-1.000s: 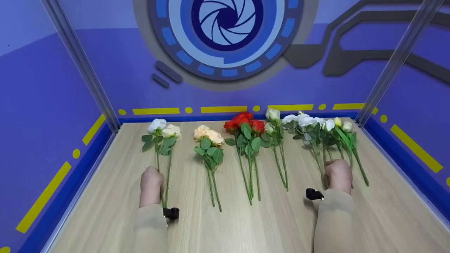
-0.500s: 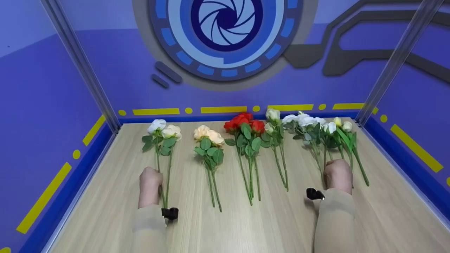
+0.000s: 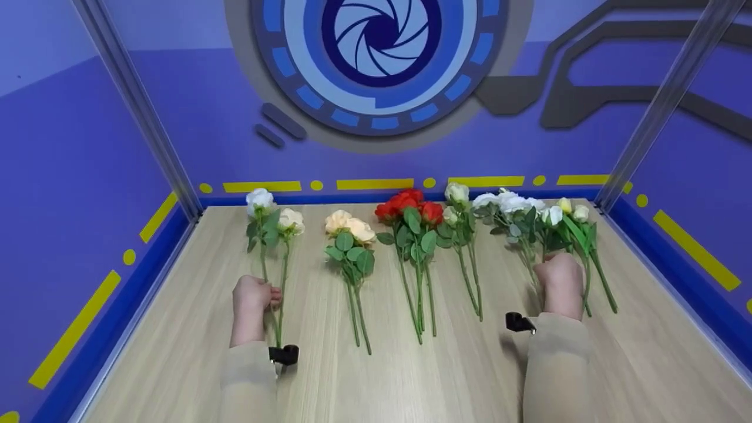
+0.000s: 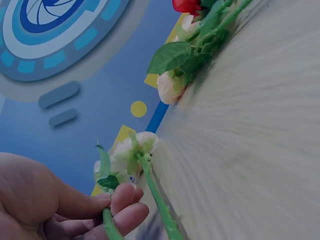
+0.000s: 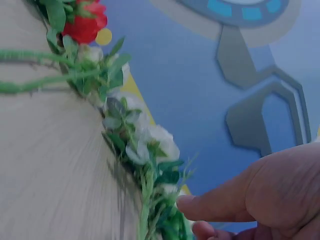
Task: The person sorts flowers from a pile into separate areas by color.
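In the head view, my left hand point(image 3: 251, 299) is at the front left, by a white rose point(image 3: 259, 201) and a cream rose point(image 3: 291, 221). Its thumb and fingertips pinch the white rose's green stem point(image 4: 112, 226), as the left wrist view shows; the cream rose's stem point(image 4: 162, 202) runs beside them. My right hand point(image 3: 561, 285) hovers over the stems of a white flower group point(image 3: 512, 202) at the right. In the right wrist view its thumb point(image 5: 220, 202) is straight, near green stems point(image 5: 147, 197), with nothing visibly held. The head view hides its fingertips.
Peach roses point(image 3: 349, 226), red roses point(image 3: 409, 205) and pale green-white roses point(image 3: 456, 192) lie between my hands. Tulip-like buds point(image 3: 565, 205) lie right of the white flowers. Blue panels point(image 3: 376, 161) enclose the wooden table point(image 3: 393, 388) at the back and sides.
The white rose has risen slightly and turned, its leaves swinging right, as my left fingers shifted. My right hand has moved a little up and left; a white bloom beyond it has dropped slightly.
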Demonstrator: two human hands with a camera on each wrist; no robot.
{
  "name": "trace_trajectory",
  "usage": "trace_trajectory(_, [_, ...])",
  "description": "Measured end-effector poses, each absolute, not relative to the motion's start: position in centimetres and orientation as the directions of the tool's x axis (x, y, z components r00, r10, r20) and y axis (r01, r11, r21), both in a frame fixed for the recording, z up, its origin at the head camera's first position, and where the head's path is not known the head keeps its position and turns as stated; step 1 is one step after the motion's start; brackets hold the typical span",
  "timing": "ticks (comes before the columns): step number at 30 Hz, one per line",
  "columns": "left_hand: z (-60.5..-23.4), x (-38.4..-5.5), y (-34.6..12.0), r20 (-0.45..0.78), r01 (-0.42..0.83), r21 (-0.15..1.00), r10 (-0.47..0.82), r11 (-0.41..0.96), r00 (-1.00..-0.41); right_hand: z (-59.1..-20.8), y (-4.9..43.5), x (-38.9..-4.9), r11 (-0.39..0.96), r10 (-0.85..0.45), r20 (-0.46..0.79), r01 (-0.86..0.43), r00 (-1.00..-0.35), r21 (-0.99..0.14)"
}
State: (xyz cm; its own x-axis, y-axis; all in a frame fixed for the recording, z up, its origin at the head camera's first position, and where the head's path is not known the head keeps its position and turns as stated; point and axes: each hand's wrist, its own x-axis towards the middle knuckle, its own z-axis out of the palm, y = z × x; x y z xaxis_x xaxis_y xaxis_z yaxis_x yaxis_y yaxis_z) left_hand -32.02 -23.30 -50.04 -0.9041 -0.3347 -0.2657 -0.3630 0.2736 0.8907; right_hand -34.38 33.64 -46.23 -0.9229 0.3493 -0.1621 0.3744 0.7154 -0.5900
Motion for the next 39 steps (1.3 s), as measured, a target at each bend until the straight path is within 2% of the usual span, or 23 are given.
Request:
trace_trajectory(8, [-48.1,-32.1,-20.9,-0.204,-0.261,0.950,-0.294,0.171,-0.934,-44.4,28.0,-35.3,0.717,0.200,-0.054,0.184,-0.978,-0.673])
trace_trajectory(15, [-46.5,-31.9,-18.0,-0.121,-0.148,0.984,-0.226,0.104,-0.966,-44.6,21.2,-35.1,0.614,0.022,0.077,-0.047,-0.997,-0.788])
trace_trajectory(20, [-45.8,-31.7,-15.1,-0.066,-0.075,0.996,-0.161,0.051,-0.985,-45.4,15.9,-33.9,0.486,-0.163,0.089,-0.159,-0.983,-0.859])
trace_trajectory(24, [-45.9,-31.2,-12.6,-0.028,-0.031,0.999,-0.091,0.028,-0.995,-46.1,12.3,-32.5,0.438,-0.317,0.070,-0.212,-0.946,-0.873])
trace_trajectory(27, [-46.2,-30.9,-11.0,-0.005,-0.006,1.000,-0.039,0.025,-0.999,-46.8,10.5,-31.5,0.425,-0.387,0.052,-0.228,-0.921,-0.876])
trace_trajectory(33, [-47.1,-30.6,-8.6,0.035,0.035,0.999,-0.012,0.023,-0.999,-47.9,8.4,-30.4,0.372,-0.405,0.018,-0.183,-0.914,-0.910])
trace_trajectory(39, [-47.4,-30.3,-7.4,0.074,0.073,0.997,-0.038,0.031,-0.997,-47.8,8.0,-30.1,0.380,-0.395,0.089,-0.251,-0.914,-0.891])
